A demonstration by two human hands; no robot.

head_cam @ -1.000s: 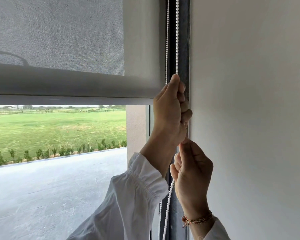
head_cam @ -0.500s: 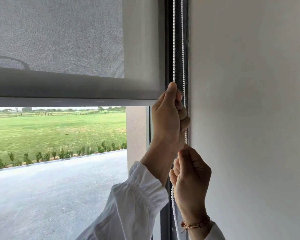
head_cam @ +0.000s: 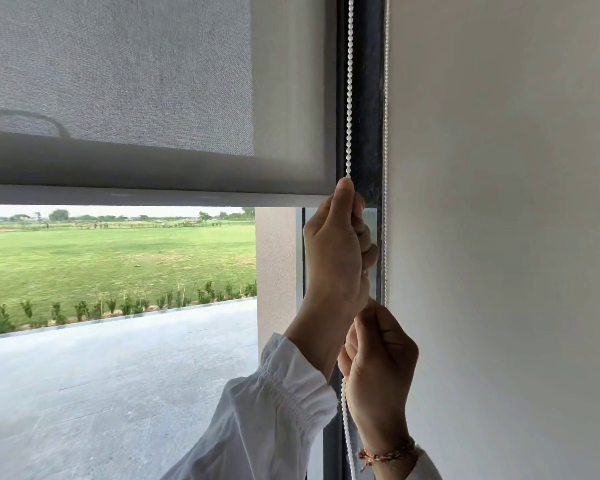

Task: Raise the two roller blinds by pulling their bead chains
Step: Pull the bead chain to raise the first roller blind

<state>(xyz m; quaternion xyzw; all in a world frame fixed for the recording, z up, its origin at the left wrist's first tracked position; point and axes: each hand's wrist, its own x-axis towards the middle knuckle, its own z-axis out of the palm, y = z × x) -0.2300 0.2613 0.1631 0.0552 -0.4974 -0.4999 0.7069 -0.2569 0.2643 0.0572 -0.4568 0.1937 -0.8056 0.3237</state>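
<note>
A grey mesh roller blind (head_cam: 125, 81) covers the upper part of the window, its bottom bar (head_cam: 146, 197) level with my raised fingers. A white bead chain (head_cam: 349, 81) hangs in two strands along the dark window frame (head_cam: 366, 98). My left hand (head_cam: 336, 251) is closed on the left strand, thumb up at the bar's right end. Just below it, my right hand (head_cam: 378, 362) is closed around the chain, which comes out beneath it and hangs down. The second strand (head_cam: 385, 168) runs close to the wall edge. Only one blind is in view.
A plain pale wall (head_cam: 499, 237) fills the right side, right next to the chain. Through the glass below the blind lie a paved terrace (head_cam: 101, 393), a row of small shrubs and a green field. White sleeves cover both forearms; a beaded bracelet (head_cam: 385, 455) sits on my right wrist.
Both hands have slid down the chain, left still above right. The blind's bottom bar sits slightly lower in the picture as the view shifts; its own movement is unclear.
</note>
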